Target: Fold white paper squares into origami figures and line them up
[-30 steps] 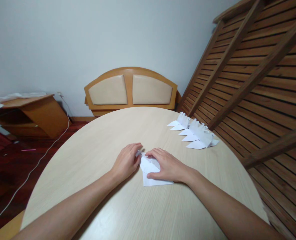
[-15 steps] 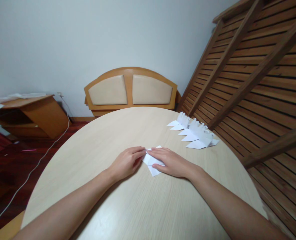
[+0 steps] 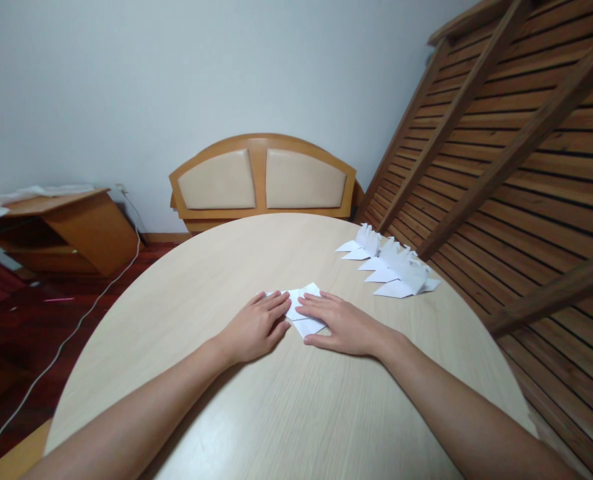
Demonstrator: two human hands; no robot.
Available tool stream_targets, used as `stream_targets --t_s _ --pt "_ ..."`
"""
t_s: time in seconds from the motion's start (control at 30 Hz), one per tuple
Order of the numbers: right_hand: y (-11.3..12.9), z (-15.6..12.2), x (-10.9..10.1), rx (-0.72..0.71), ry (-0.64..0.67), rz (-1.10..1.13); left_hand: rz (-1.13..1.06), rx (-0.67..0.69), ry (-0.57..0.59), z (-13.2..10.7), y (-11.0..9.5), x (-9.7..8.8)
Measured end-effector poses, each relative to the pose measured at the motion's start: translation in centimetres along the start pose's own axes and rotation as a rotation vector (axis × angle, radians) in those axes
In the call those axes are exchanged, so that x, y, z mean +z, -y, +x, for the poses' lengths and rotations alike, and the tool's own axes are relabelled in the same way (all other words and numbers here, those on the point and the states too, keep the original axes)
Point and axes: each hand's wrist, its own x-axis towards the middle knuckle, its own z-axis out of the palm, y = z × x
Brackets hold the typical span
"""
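A folded piece of white paper (image 3: 303,325) lies flat near the middle of the round table (image 3: 216,267). My left hand (image 3: 259,328) rests on its left side with the fingers stretched out, covering that part. From the other side my right hand (image 3: 343,323) presses on the paper's right part, its fingers straight and its thumb apart, near the lower corner. One corner of the sheet points up and away between the hands. Several folded white paper birds (image 3: 396,267) stand in a row at the table's far right.
Close to the table's right edge leans a slatted wooden frame (image 3: 516,173). A padded headboard (image 3: 266,177) stands behind the table against the wall. On the left are a wooden cabinet (image 3: 86,233) and a white cable (image 3: 76,330) on the dark floor.
My left hand has opened from bent fingers to lying flat on the paper. The paper has shifted slightly away from me, and a flap now shows under the left fingers.
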Motion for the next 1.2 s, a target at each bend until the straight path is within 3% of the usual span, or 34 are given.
stream_targets --t_s 0.33,0.57,0.87,1.2 --pt "0.5 0.8 0.2 -0.054 -0.146 0.043 0.003 0.013 -0.096 0.1 -0.3 -0.2" --pt "1.2 1.0 0.3 0.128 -0.207 0.086 -0.038 0.052 -0.207 0.7 -0.4 -0.3" --pt "1.5 0.8 -0.5 0.13 -0.343 0.2 -0.014 -0.051 -0.332 0.4 -0.1 -0.5" --pt "1.0 0.9 -0.7 0.279 -0.613 0.375 -0.267 -0.232 -0.441 0.1 -0.3 -1.2"
